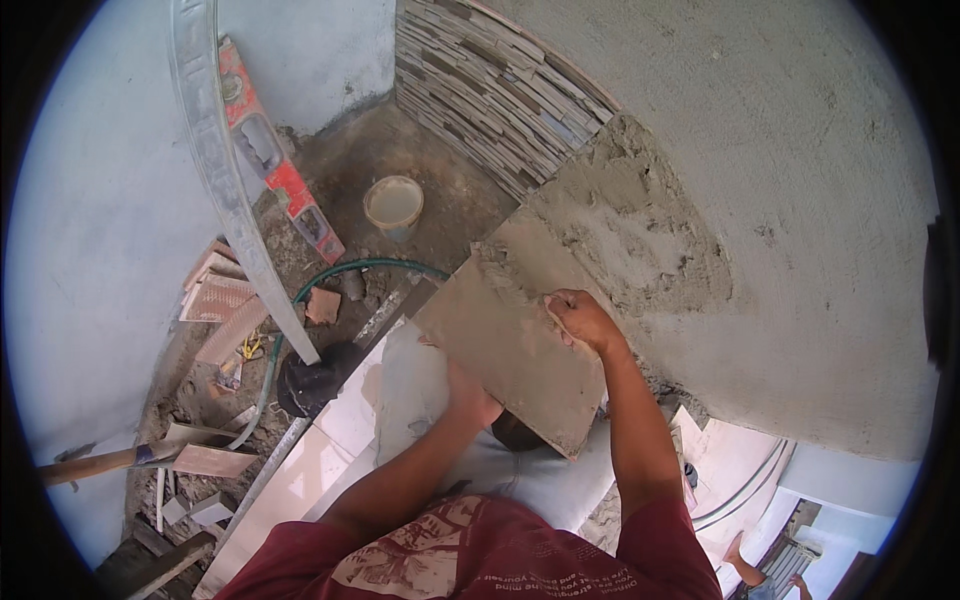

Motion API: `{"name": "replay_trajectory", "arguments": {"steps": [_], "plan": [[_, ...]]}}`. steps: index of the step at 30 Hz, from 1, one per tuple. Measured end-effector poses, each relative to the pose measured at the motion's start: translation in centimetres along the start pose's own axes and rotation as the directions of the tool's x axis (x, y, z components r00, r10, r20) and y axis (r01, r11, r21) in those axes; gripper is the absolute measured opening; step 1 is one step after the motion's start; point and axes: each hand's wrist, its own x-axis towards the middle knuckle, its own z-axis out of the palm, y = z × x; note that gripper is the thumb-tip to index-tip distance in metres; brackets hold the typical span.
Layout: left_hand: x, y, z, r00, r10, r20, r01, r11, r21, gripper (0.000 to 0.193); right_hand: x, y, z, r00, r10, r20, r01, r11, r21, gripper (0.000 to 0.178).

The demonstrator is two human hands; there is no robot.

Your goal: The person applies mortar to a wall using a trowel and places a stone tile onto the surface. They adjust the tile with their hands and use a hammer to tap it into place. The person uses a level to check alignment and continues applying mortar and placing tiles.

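Note:
A large rectangular tile (pixel 510 335) coated with grey mortar is tilted in front of me, close to the wall. My left hand (pixel 468 398) grips it from its near left edge, with most of the fingers hidden behind it. Over the tile's right part, my right hand (pixel 580 318) has its fingers curled closed against the coated face; what they hold, if anything, cannot be made out. Beyond the tile, a rough patch of wet mortar (pixel 640 215) covers the wall, next to strip-patterned stone-look tiling (pixel 500 90).
A red spirit level (pixel 285 185) and a long metal straightedge (pixel 235 200) lean at the left. A bucket (pixel 394 203) stands in the corner. A green hose (pixel 375 263), broken tiles (pixel 215 460) and a wooden handle (pixel 90 466) lie leftward. Another person's limb (pixel 742 562) shows lower right.

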Motion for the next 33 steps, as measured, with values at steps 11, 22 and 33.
{"name": "replay_trajectory", "arguments": {"steps": [11, 22, 33], "plan": [[0.3, -0.4, -0.9, 0.999, 0.029, -0.045, -0.027, 0.999, 0.047, 0.063, 8.4, -2.0, -2.0, 0.999, 0.032, 0.002, -0.032, 0.998, -0.045, 0.076], [0.0, -0.6, -0.4, 0.999, 0.042, 0.034, -0.047, 0.987, 0.151, 0.060, 8.9, 3.3, -4.6, 0.976, 0.210, -0.061, -0.199, 0.969, 0.145, 0.061], [0.3, -0.4, -1.2, 0.998, 0.019, 0.068, -0.030, 0.986, 0.166, 0.059, 5.0, 10.4, -5.4, 0.918, 0.362, -0.163, -0.311, 0.911, 0.270, 0.048]]}}
